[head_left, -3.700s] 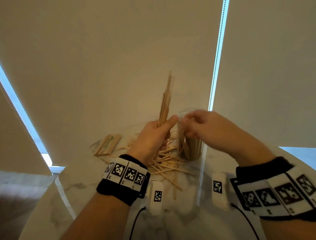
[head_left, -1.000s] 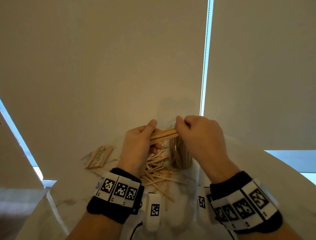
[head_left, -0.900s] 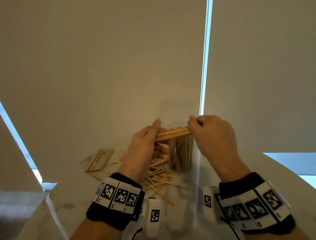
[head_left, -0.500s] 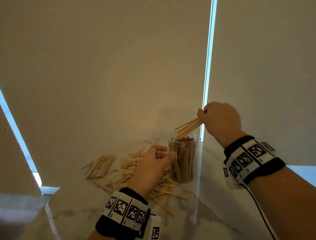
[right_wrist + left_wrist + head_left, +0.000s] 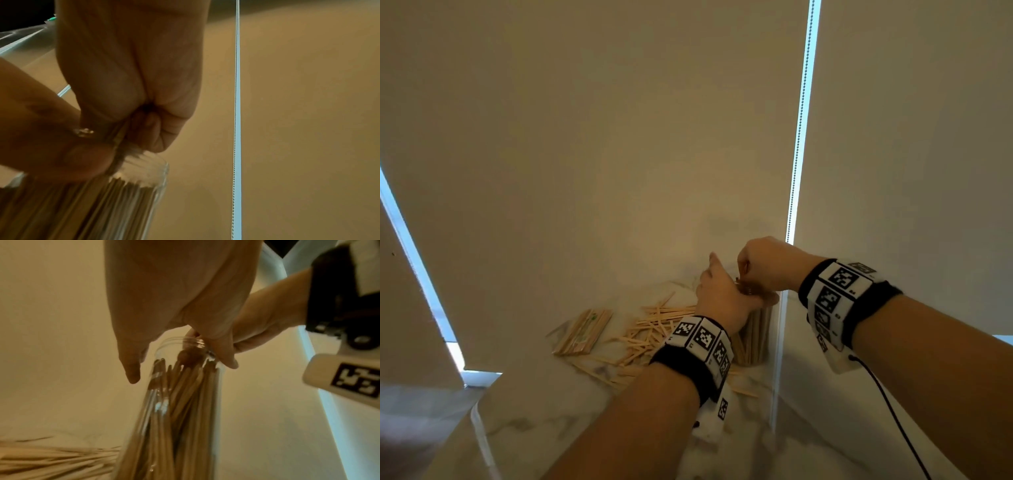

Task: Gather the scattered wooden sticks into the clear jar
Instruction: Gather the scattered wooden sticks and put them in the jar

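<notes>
Clear jar [image 5: 755, 337] stands upright on the marble bench [image 5: 551, 421], lower centre-right of the head view, packed with wooden sticks [image 5: 180, 402] standing on end. Left hand [image 5: 722, 298] wraps the jar near its rim, thumb on one side, fingers on the other; grip clamped on the jar. Right hand [image 5: 767, 265] sits directly above the jar mouth, fingers curled tight together over the stick tops; right wrist view is blurred, so I cannot tell whether it pinches any stick. Loose sticks [image 5: 654, 329] lie scattered on the bench just left of the jar. Further left, apart from the pile, a flat wrapped bundle of sticks [image 5: 582, 330]. Window blinds [image 5: 619, 137] fill the background.
</notes>
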Demonstrator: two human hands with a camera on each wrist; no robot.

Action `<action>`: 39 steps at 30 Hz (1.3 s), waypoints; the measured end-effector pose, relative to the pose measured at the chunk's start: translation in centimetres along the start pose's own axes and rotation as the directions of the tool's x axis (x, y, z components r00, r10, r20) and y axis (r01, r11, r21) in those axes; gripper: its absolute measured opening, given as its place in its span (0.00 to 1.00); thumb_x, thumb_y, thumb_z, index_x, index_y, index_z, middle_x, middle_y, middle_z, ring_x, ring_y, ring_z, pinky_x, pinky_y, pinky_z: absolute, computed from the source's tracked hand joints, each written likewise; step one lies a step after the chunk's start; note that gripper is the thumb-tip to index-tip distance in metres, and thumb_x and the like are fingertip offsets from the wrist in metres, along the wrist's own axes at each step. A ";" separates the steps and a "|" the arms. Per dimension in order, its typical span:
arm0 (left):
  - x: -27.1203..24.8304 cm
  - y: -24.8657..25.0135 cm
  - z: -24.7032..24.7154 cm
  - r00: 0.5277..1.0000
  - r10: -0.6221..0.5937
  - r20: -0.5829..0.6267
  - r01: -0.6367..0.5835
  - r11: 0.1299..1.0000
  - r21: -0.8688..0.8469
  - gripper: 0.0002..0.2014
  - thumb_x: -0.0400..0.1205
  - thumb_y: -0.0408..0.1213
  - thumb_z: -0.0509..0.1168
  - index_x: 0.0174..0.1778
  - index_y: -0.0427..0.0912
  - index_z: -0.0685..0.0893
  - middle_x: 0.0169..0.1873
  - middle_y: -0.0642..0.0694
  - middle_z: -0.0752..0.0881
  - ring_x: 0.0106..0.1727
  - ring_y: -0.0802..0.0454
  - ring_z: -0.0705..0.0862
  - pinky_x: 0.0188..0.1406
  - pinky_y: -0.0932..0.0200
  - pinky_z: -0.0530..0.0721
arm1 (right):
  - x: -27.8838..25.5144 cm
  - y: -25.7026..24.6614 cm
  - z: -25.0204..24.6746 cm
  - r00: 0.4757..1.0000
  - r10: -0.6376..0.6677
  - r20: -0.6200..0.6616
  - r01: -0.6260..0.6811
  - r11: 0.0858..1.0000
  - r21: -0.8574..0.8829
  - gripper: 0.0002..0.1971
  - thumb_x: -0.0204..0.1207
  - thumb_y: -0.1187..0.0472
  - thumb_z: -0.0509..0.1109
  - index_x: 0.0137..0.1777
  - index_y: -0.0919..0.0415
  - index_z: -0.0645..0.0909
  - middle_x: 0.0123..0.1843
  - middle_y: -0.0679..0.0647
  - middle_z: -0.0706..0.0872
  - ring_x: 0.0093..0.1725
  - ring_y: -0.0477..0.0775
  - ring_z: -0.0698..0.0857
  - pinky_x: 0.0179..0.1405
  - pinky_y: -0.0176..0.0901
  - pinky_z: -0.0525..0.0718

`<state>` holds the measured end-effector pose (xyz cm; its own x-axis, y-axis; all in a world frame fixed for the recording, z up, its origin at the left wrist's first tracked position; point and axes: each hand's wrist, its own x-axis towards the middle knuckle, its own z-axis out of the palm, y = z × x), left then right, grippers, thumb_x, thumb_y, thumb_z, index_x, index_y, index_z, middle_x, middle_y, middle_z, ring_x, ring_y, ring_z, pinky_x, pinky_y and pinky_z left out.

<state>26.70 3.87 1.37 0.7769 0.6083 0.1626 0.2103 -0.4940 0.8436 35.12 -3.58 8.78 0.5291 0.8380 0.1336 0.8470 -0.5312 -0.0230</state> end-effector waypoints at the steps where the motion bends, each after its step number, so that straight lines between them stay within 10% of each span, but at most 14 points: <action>1: 0.3 -0.1 0.0 1.000 0.004 0.025 -0.004 1.000 0.003 0.67 0.67 0.54 0.85 0.91 0.43 0.45 0.84 0.39 0.65 0.84 0.40 0.67 0.80 0.45 0.73 | 0.1 0.0 -0.3 1.000 0.004 0.014 -0.003 1.000 -0.028 0.07 0.78 0.55 0.73 0.49 0.56 0.90 0.47 0.50 0.89 0.45 0.49 0.85 0.40 0.36 0.82; 10: 0.6 -1.4 0.2 0.998 0.056 0.016 -0.056 0.998 -0.006 0.59 0.69 0.52 0.85 0.89 0.45 0.54 0.78 0.43 0.74 0.76 0.44 0.76 0.68 0.55 0.77 | 0.9 0.3 -0.3 0.998 0.046 0.049 -0.041 0.995 -0.093 0.12 0.84 0.60 0.64 0.53 0.64 0.89 0.50 0.57 0.91 0.50 0.57 0.89 0.49 0.46 0.87; 19: 1.0 -1.8 0.4 0.998 0.058 0.010 -0.058 0.998 0.010 0.60 0.68 0.54 0.85 0.89 0.46 0.54 0.76 0.43 0.75 0.74 0.43 0.78 0.70 0.50 0.81 | 0.3 0.6 0.1 0.994 0.078 -0.072 -0.078 0.997 -0.006 0.06 0.79 0.56 0.72 0.48 0.58 0.87 0.45 0.52 0.89 0.44 0.51 0.85 0.37 0.38 0.80; 26: 1.1 -1.9 0.5 0.998 0.054 0.019 -0.053 0.998 -0.016 0.60 0.68 0.51 0.86 0.89 0.46 0.54 0.77 0.41 0.74 0.74 0.41 0.79 0.71 0.46 0.82 | -0.1 -0.3 -0.5 0.997 0.065 0.044 -0.064 0.998 -0.012 0.12 0.83 0.65 0.64 0.63 0.60 0.83 0.58 0.55 0.87 0.55 0.56 0.86 0.52 0.44 0.86; 34: 1.3 -2.2 0.6 0.998 0.051 0.022 -0.050 0.998 -0.040 0.59 0.68 0.49 0.85 0.89 0.46 0.54 0.77 0.42 0.74 0.76 0.41 0.78 0.73 0.45 0.81 | -0.1 -0.3 0.8 0.992 0.087 0.090 -0.089 0.996 0.013 0.24 0.87 0.43 0.55 0.44 0.59 0.85 0.37 0.52 0.84 0.41 0.53 0.83 0.44 0.43 0.79; 39: 1.3 -2.5 0.9 0.998 0.061 0.009 -0.060 0.996 -0.060 0.62 0.64 0.55 0.86 0.88 0.50 0.55 0.75 0.43 0.77 0.75 0.42 0.79 0.71 0.40 0.84 | -1.4 -0.9 0.6 0.961 0.083 -0.264 -0.035 0.982 0.183 0.20 0.85 0.45 0.60 0.35 0.54 0.79 0.34 0.49 0.82 0.37 0.50 0.82 0.40 0.43 0.78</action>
<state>27.74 5.36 -0.95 0.7936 0.5716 0.2087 0.1277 -0.4917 0.8614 33.64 -4.22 8.04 0.5653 0.7277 0.3883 0.8232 -0.5281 -0.2087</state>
